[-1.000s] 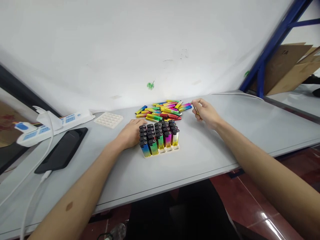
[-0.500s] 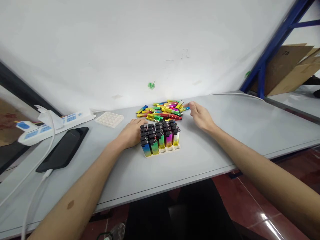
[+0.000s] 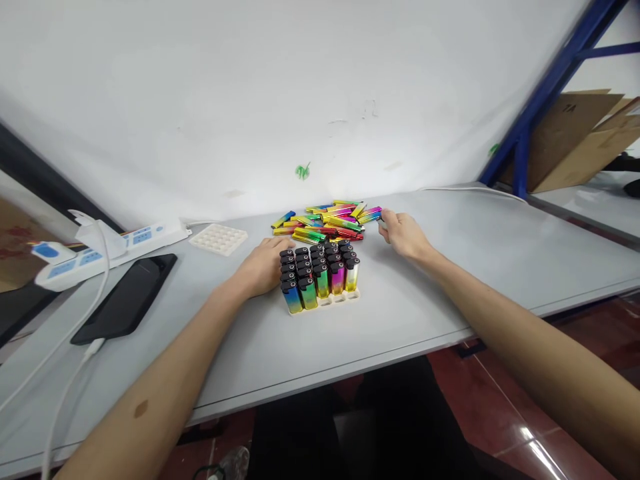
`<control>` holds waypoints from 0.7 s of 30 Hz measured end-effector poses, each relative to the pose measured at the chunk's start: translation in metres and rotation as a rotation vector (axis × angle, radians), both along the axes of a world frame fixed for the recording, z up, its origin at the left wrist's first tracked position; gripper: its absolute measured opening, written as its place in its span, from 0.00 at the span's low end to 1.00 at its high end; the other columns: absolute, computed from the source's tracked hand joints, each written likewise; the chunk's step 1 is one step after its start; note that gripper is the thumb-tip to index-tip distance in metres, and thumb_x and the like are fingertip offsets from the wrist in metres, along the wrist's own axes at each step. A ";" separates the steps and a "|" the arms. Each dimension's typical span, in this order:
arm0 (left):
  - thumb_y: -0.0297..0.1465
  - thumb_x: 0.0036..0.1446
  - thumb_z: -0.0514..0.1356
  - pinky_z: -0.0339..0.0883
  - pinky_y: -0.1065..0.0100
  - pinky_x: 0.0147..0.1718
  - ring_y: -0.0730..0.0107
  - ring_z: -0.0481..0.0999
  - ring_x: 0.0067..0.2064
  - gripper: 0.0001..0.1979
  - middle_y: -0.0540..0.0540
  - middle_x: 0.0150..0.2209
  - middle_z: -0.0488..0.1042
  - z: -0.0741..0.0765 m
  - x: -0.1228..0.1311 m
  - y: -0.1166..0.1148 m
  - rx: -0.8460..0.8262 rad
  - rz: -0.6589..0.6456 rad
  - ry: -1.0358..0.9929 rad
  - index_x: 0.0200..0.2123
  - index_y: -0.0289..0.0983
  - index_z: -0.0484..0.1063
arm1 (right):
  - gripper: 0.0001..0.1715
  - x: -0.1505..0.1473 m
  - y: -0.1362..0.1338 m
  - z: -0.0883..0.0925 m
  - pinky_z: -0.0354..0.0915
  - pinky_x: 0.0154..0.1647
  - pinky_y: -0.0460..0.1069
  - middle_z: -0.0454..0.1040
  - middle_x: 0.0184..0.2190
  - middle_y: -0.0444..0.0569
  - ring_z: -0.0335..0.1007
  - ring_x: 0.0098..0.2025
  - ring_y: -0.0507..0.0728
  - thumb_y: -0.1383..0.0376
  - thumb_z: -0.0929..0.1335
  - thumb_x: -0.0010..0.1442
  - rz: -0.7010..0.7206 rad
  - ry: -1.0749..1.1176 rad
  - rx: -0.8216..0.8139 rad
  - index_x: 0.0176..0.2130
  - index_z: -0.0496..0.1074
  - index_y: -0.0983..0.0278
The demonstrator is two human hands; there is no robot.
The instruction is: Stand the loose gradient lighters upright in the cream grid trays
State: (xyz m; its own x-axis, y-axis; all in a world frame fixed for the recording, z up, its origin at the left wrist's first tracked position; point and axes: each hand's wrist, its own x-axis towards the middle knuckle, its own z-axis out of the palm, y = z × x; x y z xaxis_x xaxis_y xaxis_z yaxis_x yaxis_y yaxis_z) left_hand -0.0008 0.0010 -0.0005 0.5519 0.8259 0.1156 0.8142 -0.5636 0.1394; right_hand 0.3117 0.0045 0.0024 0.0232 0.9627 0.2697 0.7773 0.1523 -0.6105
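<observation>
your right hand (image 3: 403, 235), fingers bent, meets the end of a blue-magenta-yellow lighter (image 3: 370, 215) at the pile's (image 3: 330, 222) right edge; grip unclear. your left hand (image 3: 257, 268) lies beside the upright lighters (image 3: 321, 280), fingertips hidden, hold unclear. likely picking up; lifting calls for a firm pinch.

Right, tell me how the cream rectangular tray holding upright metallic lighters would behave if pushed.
The cream rectangular tray looks stiff, so would probably slide without bending. Its tall, black-topped metallic lighters rise above it, so a shove might tip some. The flat grey tabletop looks smooth, suggesting little drag.
</observation>
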 end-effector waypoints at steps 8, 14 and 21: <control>0.33 0.56 0.55 0.62 0.52 0.59 0.51 0.67 0.60 0.16 0.41 0.55 0.73 0.001 0.000 -0.001 0.008 -0.007 0.003 0.49 0.39 0.69 | 0.33 -0.005 -0.004 0.001 0.49 0.23 0.50 0.53 0.15 0.44 0.48 0.19 0.52 0.43 0.53 0.66 -0.050 0.176 -0.070 0.18 0.49 0.59; 0.34 0.57 0.54 0.64 0.53 0.58 0.50 0.66 0.60 0.16 0.39 0.58 0.71 0.002 0.001 -0.002 -0.002 0.017 -0.005 0.49 0.38 0.69 | 0.29 -0.003 -0.002 0.000 0.50 0.24 0.50 0.52 0.16 0.43 0.47 0.20 0.52 0.49 0.54 0.67 -0.024 0.163 -0.060 0.19 0.49 0.59; 0.34 0.56 0.55 0.62 0.52 0.59 0.50 0.66 0.60 0.17 0.40 0.56 0.72 0.002 0.001 -0.002 0.007 0.001 -0.019 0.49 0.39 0.69 | 0.21 -0.001 -0.001 -0.001 0.52 0.26 0.49 0.54 0.16 0.43 0.49 0.21 0.54 0.58 0.54 0.66 -0.005 0.095 -0.025 0.22 0.51 0.59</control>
